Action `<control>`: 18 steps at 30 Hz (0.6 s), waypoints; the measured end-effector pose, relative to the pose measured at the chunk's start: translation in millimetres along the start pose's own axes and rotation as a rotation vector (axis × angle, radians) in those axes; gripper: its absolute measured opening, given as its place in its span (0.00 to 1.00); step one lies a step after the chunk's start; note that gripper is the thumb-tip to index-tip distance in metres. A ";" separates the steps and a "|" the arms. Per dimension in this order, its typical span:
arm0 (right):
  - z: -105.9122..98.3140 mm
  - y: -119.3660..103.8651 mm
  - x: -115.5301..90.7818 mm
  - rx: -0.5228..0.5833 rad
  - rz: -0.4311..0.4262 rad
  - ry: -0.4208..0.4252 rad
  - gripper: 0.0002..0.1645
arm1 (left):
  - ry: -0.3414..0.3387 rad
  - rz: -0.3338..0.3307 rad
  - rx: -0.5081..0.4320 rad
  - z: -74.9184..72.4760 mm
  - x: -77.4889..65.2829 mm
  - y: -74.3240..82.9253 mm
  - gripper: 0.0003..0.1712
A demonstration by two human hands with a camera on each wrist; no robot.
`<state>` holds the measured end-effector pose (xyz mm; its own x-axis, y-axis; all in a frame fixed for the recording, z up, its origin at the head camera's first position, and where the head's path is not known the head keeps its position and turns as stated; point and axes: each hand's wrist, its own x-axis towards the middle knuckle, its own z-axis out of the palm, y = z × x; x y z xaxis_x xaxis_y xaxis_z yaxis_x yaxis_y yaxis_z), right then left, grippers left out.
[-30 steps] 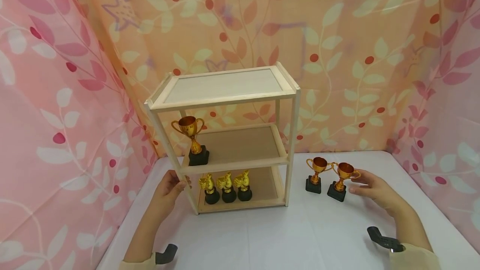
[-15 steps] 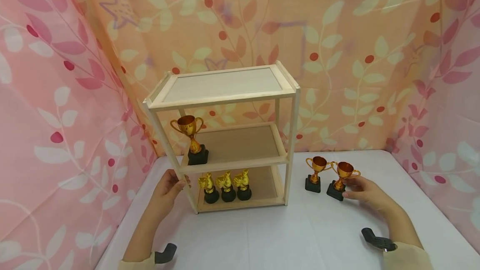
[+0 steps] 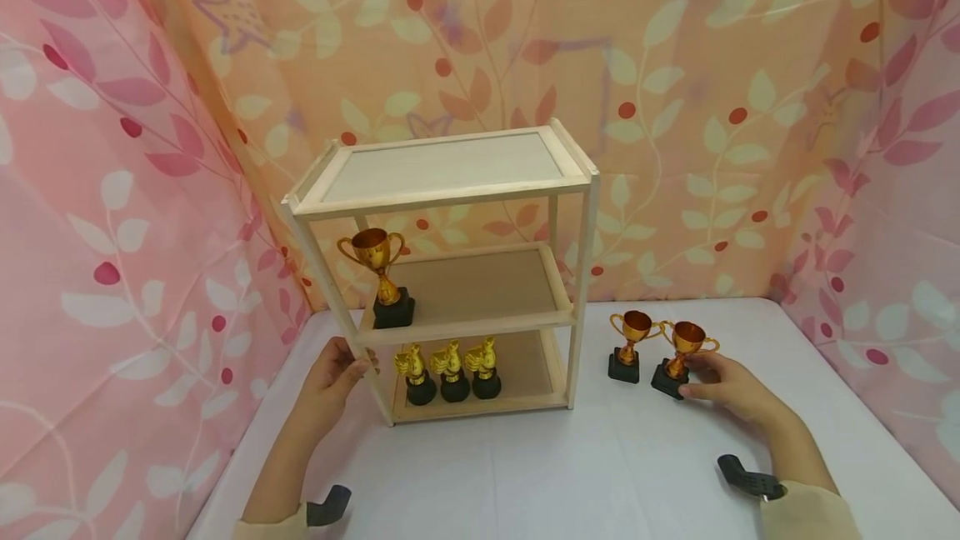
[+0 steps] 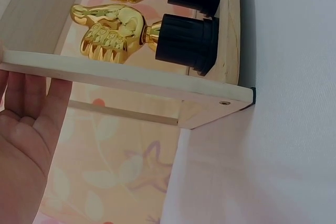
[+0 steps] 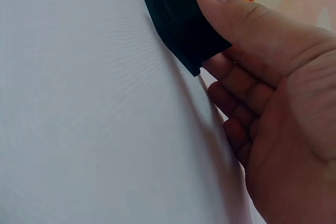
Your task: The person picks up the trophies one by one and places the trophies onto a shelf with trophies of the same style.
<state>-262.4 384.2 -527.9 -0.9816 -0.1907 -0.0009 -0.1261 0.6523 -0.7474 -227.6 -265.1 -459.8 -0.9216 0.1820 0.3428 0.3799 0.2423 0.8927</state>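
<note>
My left hand grips the left front post of a small wooden shelf rack; the left wrist view shows the fingers behind the post. On the table at the right, my right hand pinches the black base of a gold trophy cup. In the right wrist view the thumb lies on that base, with fingers behind it. Another trophy cup stands just left of it, their handles close together. A larger trophy cup stands at the left of the middle shelf.
Three gold thumbs-up trophies stand in a row on the bottom shelf. The rack's flat top panel lies above. White cloth covers the table. Patterned curtains enclose the back and both sides.
My right hand has moved left onto the base of the right-hand trophy cup and pinches it now. The left hand keeps its grip on the post. The head view has shifted slightly.
</note>
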 end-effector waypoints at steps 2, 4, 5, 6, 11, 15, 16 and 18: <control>0.8 -0.7 0.4 0.002 0.009 -0.001 0.46 | 0.000 -0.001 0.004 -0.9 0.1 0.9 0.15; 1.5 -1.1 0.9 0.000 0.017 0.000 0.48 | -0.003 0.000 0.005 -1.6 0.4 2.0 0.14; 1.8 -1.5 1.0 0.000 0.024 0.000 0.48 | -0.003 0.001 0.006 -1.8 0.5 2.4 0.14; 1.9 -1.5 1.3 -0.003 0.021 -0.001 0.48 | -0.004 0.003 0.008 -1.8 0.7 2.8 0.15; 1.5 -1.4 3.7 -0.014 0.000 0.016 0.47 | 0.004 0.017 0.005 -1.7 1.0 2.7 0.14; 2.2 0.4 3.2 -0.030 -0.003 0.024 0.45 | -0.002 0.023 -0.005 -1.7 0.1 0.4 0.13; 2.4 0.9 2.8 -0.035 -0.002 0.026 0.45 | -0.004 0.026 -0.006 -1.7 -0.1 -0.1 0.13; 2.8 2.3 2.6 -0.045 -0.003 0.034 0.43 | -0.005 0.032 -0.005 -1.9 -0.1 -0.8 0.13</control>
<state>-264.9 383.1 -531.5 -0.9854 -0.1685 0.0243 -0.1346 0.6840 -0.7170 -228.0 -267.1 -460.0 -0.9088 0.1939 0.3695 0.4084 0.2321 0.8828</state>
